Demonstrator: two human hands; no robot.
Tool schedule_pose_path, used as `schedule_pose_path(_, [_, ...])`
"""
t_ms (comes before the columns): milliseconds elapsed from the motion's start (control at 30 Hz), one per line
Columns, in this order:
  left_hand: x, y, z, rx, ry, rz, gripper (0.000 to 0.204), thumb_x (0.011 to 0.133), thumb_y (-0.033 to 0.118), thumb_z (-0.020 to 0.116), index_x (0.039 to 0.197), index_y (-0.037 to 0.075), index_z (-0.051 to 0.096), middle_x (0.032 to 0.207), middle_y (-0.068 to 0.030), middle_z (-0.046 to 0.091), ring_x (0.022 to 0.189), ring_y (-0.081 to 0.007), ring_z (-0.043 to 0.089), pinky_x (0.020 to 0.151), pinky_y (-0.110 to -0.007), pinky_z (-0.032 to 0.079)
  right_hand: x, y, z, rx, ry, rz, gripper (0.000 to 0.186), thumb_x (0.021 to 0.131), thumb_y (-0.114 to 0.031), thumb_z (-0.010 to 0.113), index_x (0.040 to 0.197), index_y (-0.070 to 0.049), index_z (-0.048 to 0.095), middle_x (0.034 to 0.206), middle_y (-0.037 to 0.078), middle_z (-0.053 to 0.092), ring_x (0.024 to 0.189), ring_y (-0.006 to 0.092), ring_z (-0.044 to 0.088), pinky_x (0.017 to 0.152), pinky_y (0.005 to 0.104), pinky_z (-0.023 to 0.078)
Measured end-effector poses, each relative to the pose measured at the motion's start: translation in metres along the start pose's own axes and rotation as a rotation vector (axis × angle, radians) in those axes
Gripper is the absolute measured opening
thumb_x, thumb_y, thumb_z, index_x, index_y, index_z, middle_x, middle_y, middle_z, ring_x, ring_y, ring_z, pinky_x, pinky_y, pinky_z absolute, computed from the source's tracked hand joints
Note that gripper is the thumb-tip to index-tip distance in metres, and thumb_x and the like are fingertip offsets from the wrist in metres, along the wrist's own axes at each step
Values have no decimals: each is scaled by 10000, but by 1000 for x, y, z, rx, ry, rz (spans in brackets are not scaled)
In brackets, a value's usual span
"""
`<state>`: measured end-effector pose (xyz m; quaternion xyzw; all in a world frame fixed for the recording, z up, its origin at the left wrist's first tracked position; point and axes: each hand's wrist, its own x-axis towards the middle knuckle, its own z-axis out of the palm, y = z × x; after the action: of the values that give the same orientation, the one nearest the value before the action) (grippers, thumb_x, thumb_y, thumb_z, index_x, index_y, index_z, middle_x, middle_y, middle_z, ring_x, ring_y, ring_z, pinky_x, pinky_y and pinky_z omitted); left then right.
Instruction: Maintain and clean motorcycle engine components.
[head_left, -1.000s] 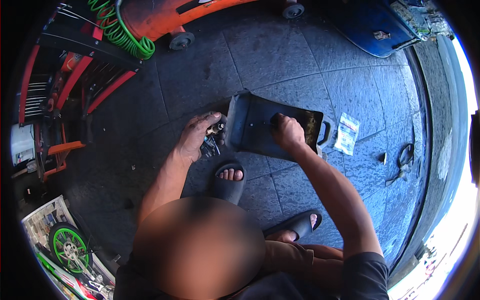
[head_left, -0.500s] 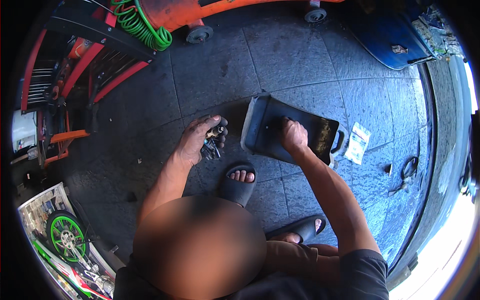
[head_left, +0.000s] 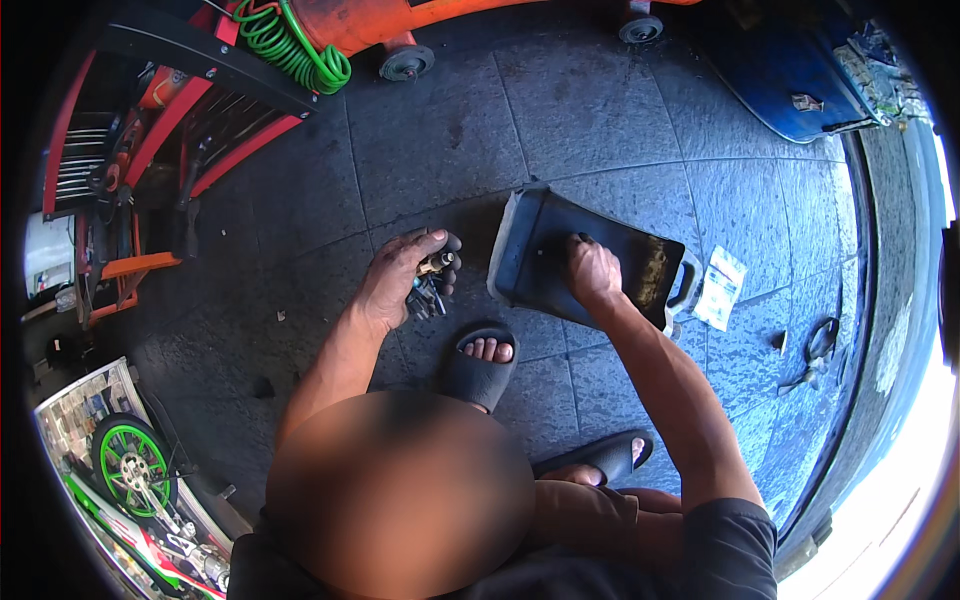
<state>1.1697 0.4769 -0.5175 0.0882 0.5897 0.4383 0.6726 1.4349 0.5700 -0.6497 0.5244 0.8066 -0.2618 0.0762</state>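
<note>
Since the earlier frame, the black tray (head_left: 590,260) and both your hands are sitting slightly lower and more to the right in the head view; the grips themselves are looking unchanged.

Head view: your left hand (head_left: 395,285) is curling around a cluster of small metal parts (head_left: 430,285), dark pieces with one brass-coloured end showing, held just above the paved floor (head_left: 600,120) to the left of the tray. Your right hand (head_left: 592,272) is pressing fingers-down onto the tray's inner face; you cannot tell whether it is pinching anything there. The tray is lying tilted on the floor, its handle (head_left: 688,285) pointing right, near a small white packet (head_left: 722,288). Your sandalled foot (head_left: 480,362) is resting just below the tray. A red tool cart (head_left: 150,150) is standing far left.
</note>
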Motion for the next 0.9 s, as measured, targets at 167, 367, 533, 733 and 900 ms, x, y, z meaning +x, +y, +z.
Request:
schedule_pose_path(167, [-4,1,-1,20,1,-5,242,952,274,645,986,37,686,810,-67,679,675,-155,658,616,-282,559,-3,-16,-7,67,-33,-86,284,840,-146,647,1098,-33,609,1134,209,661,997,396,667,821,473,555])
schedule_pose_path(367, [-2,-4,10,10,-34,-4,248,963,271,626,987,32,683,807,-68,681,670,-158,658,603,-288,560,-2,-19,-3,89,-3,-166,348,781,-162,709,1083,-30,598,1155,218,644,969,424,661,829,483,553])
schedule_pose_path(533, [4,-9,17,-6,-85,2,249,964,265,616,997,26,676,802,-70,680,666,-154,658,596,-287,561,7,-6,12,155,52,-206,331,850,-128,644,1172,-51,638,1185,219,652,999,396,671,863,460,549])
schedule_pose_path(733, [10,-23,36,169,-211,120,151,964,171,617,1006,38,676,790,-28,657,660,-104,617,609,-253,528,-33,-46,-77,1093,-229,64,190,847,-82,703,1028,-38,664,864,121,690,803,192,667,724,335,528])
schedule_pose_path(900, [2,-22,65,347,-227,282,105,945,146,658,954,43,677,725,30,587,623,-51,521,574,-228,442,-54,-55,-109,908,53,-320,171,841,-71,714,988,-17,646,861,89,653,779,160,636,687,309,514])
